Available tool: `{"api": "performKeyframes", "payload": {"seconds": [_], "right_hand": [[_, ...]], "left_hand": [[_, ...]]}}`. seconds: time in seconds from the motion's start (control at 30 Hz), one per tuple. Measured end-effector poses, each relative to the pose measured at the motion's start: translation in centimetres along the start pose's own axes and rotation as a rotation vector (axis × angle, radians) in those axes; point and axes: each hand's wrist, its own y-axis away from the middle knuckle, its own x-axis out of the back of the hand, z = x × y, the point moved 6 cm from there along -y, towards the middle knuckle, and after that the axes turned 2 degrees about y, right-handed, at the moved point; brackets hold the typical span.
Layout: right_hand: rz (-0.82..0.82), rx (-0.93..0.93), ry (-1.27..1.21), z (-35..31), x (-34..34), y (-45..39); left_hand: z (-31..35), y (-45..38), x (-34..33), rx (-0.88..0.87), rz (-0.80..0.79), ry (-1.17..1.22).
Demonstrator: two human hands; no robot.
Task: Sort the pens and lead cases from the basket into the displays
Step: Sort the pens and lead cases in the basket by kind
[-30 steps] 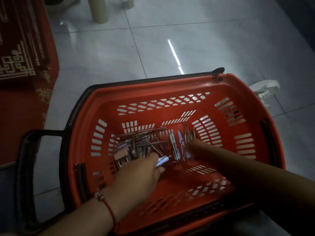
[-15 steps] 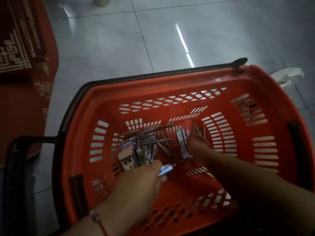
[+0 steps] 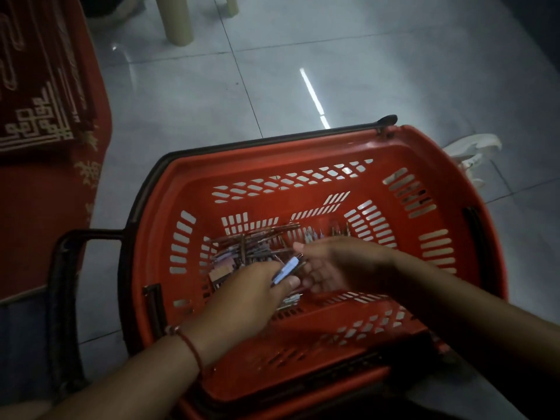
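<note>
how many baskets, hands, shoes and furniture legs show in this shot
basket: 1
hands: 2, left hand and right hand
white shoe: 1
furniture legs: 2, near leg and far leg
Total: 6

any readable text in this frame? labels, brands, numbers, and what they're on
None can be read.
Lead cases in the red basket: printed labels, too small and blurred.
Light blue pen in the left hand: no legible marking.
Red mat on the floor: cream ornamental pattern, not readable as text.
</note>
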Motion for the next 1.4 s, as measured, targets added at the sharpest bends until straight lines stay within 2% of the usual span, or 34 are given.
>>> {"api": "performKeyframes", "payload": {"seconds": [0.1,0.17,0.3,0.47,0.6,0.67,0.73,0.8,0.9,1.0,1.27,1.4], "right_hand": [[-0.039,0.052,-0.112,0.0,-0.9,2.6],[-0.029,0.11,-0.077,-0.1,-1.2,4.1],[0.156,0.193,-0.01,-0.3,0.4,6.8],[0.354,0.233,-0.101,-0.2,4.4,10.0],[0.504,0.353,-0.106,-1.2,6.8,12.3],[0.646,0.422,0.007,-2.3,7.4,13.0],[0.802,0.464,0.236,-3.7,7.4,12.9],[0.86,0.479,0.39,-4.6,7.5,11.5],[0.857,0.413,0.485,-4.5,9.2,7.2],[0.87,0.268,0.545,-3.1,12.0,2.7],[0.989,-0.26,0.886,0.4,18.5,-4.8],[1.07,-0.245,0.995,1.6,19.5,-6.6]], "left_hand": [[1.3,0.7,-0.1,-0.018,-0.052,0.178],[2.4,1.1,-0.3,-0.03,-0.094,0.25],[3.3,1.5,0.0,-0.047,-0.09,0.316],[2.7,1.2,1.9,-0.043,0.088,0.121],[2.5,1.4,1.6,-0.069,0.093,-0.072],[2.3,1.6,1.1,-0.081,0.066,-0.175],[2.5,1.7,0.8,-0.11,0.059,-0.256],[2.8,1.8,0.7,-0.147,0.07,-0.312],[3.0,1.5,0.5,-0.168,0.066,-0.341],[2.7,1.1,0.1,-0.144,0.026,-0.372],[1.2,0.1,-0.4,-0.094,0.008,-0.44],[0.7,-0.1,-0.7,-0.1,-0.015,-0.465]]}}
